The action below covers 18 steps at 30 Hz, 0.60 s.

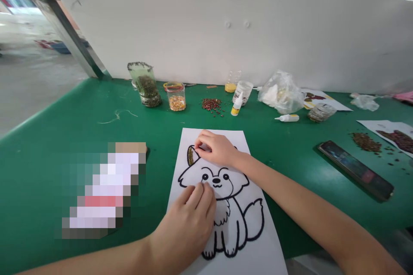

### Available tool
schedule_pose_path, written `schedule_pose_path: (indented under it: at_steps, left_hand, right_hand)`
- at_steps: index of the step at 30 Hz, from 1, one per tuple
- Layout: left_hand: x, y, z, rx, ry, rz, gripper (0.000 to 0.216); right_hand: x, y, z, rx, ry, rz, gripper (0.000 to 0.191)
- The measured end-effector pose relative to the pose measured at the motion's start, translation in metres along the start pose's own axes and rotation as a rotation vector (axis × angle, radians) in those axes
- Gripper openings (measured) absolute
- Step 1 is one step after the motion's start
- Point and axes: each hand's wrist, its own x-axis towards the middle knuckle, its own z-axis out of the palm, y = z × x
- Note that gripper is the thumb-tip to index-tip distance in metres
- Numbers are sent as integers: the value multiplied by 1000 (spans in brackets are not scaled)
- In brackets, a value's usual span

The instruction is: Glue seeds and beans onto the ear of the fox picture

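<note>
A white sheet with a black outline drawing of a fox (pixel 222 176) lies in front of me on the green table. Small brownish-green grains (pixel 190 156) fill the inner part of the fox's left-side ear. My right hand (pixel 216 148) reaches across the top of the sheet, its thumb and fingertips pinched together beside that ear. Whatever sits between those fingertips is too small to see. Over the left part of the drawing, my left hand (pixel 190 219) is closed with curled fingers. Its palm side is hidden, so its contents do not show.
Along the back stand a green cut bottle (pixel 146 88), a jar of corn kernels (pixel 177 99), reddish beans (pixel 211 104), a glue bottle (pixel 237 105) and a plastic bag (pixel 281 94). A phone (pixel 356 171) lies right, near brown seeds (pixel 366 142). A pixelated object (pixel 106 189) lies left.
</note>
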Motion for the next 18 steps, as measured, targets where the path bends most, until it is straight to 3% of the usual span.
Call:
schedule_pose_path:
  at_steps: [7,11,12,14,16,18]
  left_hand:
    - [-10,14,-13,-3,-41,-46,42]
    - [-33,-4,-32,14,-19,-200,42]
    - [-41,-15,-37,44,13,-327,41]
    - [-56,-39,-45,118,-67,-617,41]
    - [-68,-63,-49,177,-216,-912,52]
    - [-72,-81,-48,123,-379,-1079,58]
  right_hand:
    - [-1,-2,2,14,10,-7,4]
    - [-2,-4,3,12,4,5,4]
    - [-2,-5,3,11,3,11,4]
    - [-3,-7,2,13,0,26,4]
    - [-3,-8,2,19,-5,38,5]
    - [-3,-8,1,31,-7,45,5]
